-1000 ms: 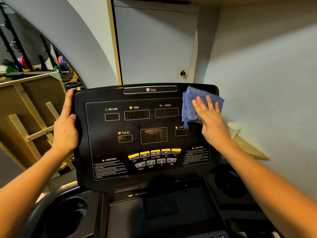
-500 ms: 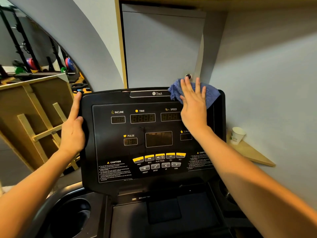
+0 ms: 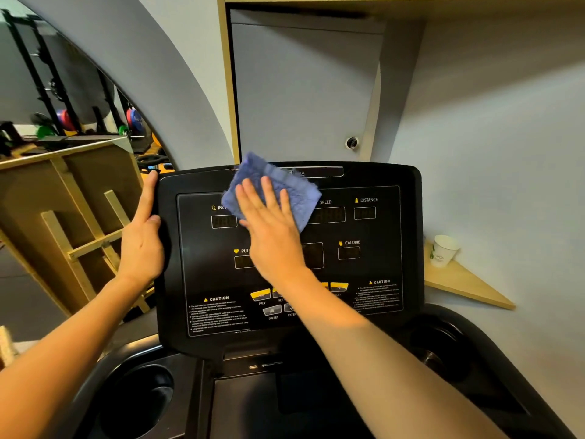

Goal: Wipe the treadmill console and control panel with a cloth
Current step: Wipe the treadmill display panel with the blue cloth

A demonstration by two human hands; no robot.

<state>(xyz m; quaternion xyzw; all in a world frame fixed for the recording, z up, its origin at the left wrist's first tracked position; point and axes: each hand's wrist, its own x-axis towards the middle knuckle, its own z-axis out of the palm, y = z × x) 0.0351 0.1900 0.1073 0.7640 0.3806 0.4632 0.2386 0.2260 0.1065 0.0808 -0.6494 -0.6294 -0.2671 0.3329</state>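
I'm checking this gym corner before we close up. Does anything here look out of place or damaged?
No damage shows. The one stray item is a white paper cup left on the wooden corner shelf right of the treadmill console. The blue cloth under the right hand has frayed edges.

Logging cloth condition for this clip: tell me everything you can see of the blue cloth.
The blue cloth is a small, soft-looking textile with a faint grid texture and frayed, fuzzy edges, folded or bunched into a rough, tilted rectangle. It lies flat against the upper middle of the black console panel, covering the display between the INCLINE and SPEED labels and overlapping the top logo strip. The right hand presses it with open palm and spread fingers; its lower part is hidden beneath that hand. No stains or wetness can be made out.
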